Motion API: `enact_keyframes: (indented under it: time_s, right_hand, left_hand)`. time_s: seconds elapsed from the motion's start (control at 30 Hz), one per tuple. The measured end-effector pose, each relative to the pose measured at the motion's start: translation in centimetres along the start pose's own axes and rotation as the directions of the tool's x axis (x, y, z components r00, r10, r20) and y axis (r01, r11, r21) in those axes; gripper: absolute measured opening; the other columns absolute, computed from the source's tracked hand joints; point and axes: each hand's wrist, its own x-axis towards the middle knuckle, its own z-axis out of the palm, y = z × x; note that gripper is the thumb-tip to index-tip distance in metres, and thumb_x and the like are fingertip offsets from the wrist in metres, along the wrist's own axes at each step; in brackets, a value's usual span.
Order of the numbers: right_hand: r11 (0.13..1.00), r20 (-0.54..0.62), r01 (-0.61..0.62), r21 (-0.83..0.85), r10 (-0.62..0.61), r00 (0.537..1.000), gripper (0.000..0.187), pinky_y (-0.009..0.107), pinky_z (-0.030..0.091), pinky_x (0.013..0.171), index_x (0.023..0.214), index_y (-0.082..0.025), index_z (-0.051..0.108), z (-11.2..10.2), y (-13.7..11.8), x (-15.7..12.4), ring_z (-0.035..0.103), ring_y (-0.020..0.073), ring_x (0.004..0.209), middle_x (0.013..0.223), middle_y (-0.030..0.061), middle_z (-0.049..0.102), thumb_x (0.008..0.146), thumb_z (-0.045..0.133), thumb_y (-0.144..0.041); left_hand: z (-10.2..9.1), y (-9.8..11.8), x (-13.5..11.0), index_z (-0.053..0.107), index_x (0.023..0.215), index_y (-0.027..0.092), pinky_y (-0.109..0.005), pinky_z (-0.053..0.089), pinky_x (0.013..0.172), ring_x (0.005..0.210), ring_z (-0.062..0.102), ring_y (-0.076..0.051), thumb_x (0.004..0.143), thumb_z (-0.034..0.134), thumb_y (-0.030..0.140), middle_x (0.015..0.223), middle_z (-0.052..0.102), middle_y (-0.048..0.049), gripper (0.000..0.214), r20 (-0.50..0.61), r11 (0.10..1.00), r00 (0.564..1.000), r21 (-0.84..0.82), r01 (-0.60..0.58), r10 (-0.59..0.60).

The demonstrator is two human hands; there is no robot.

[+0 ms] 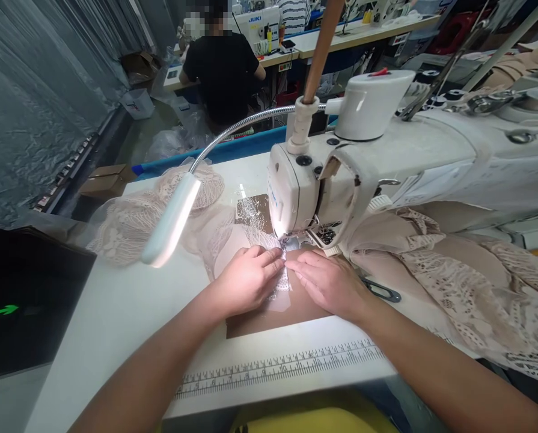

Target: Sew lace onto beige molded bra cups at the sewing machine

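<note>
White lace fabric (283,281) lies under the needle area of a white sewing machine (291,192), with a beige cup-shaped piece (227,248) at its left. My left hand (249,278) presses down on the lace, its fingers together and pointing toward the presser foot (285,240). From the other side, my right hand (325,282) has its fingers closed at the lace's right edge, fingertips close to those of the left hand. The fingertips partly cover the fabric. Beneath both hands is a brown plate (255,325) on the table.
Beige lace pieces (131,225) are piled at the left, and more lace (467,270) lies at the right. A lit gooseneck lamp (172,219) hangs over the table. A printed ruler (278,368) runs along the front edge. A person in black (221,72) sits beyond.
</note>
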Motion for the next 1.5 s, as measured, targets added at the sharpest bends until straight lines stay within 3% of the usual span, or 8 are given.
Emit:
enact_keyframes:
  time_s: [0.43, 0.67, 0.83, 1.07, 1.37, 1.5]
  right_hand:
    - [0.997, -0.055, -0.063, -0.041, 0.060, 0.997, 0.029, 0.027, 0.037, 0.060, 0.091, -0.017, 0.072, -0.1, -0.1, 0.1, 0.054, 0.0144, 0.063, 0.076, 0.0038, 0.067, 0.084, 0.045, -0.007]
    - [0.998, 0.023, 0.049, 0.044, -0.050, 0.998, 0.030, 0.026, 0.035, 0.061, 0.098, -0.019, 0.070, 0.0, 0.1, -0.4, 0.049, 0.0147, 0.066, 0.072, 0.0026, 0.061, 0.086, 0.044, -0.010]
    - [1.000, 0.063, 0.022, 0.023, -0.023, 0.998, 0.029, 0.026, 0.034, 0.063, 0.098, -0.018, 0.070, 0.0, -0.1, -0.2, 0.048, 0.0151, 0.070, 0.073, 0.0031, 0.058, 0.087, 0.044, -0.011]
    - [0.997, 0.053, -0.024, -0.070, 0.028, 0.998, 0.028, 0.028, 0.030, 0.059, 0.095, -0.017, 0.070, 0.2, -0.2, -0.2, 0.045, 0.0147, 0.064, 0.069, 0.0022, 0.056, 0.087, 0.045, -0.011]
    - [0.999, 0.000, 0.039, 0.038, -0.039, 0.999, 0.030, 0.025, 0.033, 0.060, 0.094, -0.020, 0.071, 0.0, 0.4, -0.8, 0.048, 0.0130, 0.065, 0.069, 0.0010, 0.057, 0.082, 0.046, -0.009]
    - [0.999, -0.011, 0.046, -0.008, -0.046, 0.999, 0.030, 0.026, 0.033, 0.059, 0.094, -0.020, 0.071, 0.1, 0.3, -0.8, 0.047, 0.0138, 0.063, 0.067, 0.0010, 0.056, 0.082, 0.045, -0.009]
  left_hand:
    - [0.4, 1.7, 0.7, 0.053, 0.128, 0.015, -0.039, 0.045, 0.077, 0.094, 0.050, -0.024, 0.096, 0.035, 0.025, 0.134, 0.051, -0.0111, 0.038, -0.016, 0.987, 0.988, 0.045, 0.153, -0.152]
    - [-0.3, 1.1, 0.1, 0.054, 0.126, 0.014, -0.039, 0.046, 0.084, 0.099, 0.050, -0.023, 0.096, 0.034, 0.024, 0.136, 0.051, -0.0076, 0.037, 0.045, 0.997, 0.997, -0.039, 0.062, -0.060]
    - [0.1, 0.9, 0.4, 0.053, 0.126, 0.014, -0.040, 0.046, 0.086, 0.100, 0.051, -0.024, 0.096, 0.035, 0.025, 0.135, 0.051, -0.0104, 0.037, 0.010, 0.995, 0.997, -0.060, 0.081, -0.080]
    - [0.7, 0.5, 0.6, 0.051, 0.129, 0.012, -0.043, 0.046, 0.087, 0.107, 0.050, -0.028, 0.094, 0.041, 0.030, 0.137, 0.049, -0.0145, 0.041, -0.037, 0.997, 0.997, -0.030, 0.073, -0.074]
    - [0.9, 0.8, 0.2, 0.055, 0.124, 0.014, -0.041, 0.044, 0.088, 0.112, 0.051, -0.026, 0.097, 0.036, 0.025, 0.131, 0.057, -0.0104, 0.035, -0.092, 0.999, 0.994, -0.017, 0.051, -0.052]
    - [0.9, 0.6, 0.4, 0.054, 0.126, 0.015, -0.042, 0.044, 0.089, 0.111, 0.051, -0.026, 0.097, 0.037, 0.025, 0.131, 0.057, -0.0097, 0.036, -0.094, 0.998, 0.994, -0.033, 0.061, -0.063]
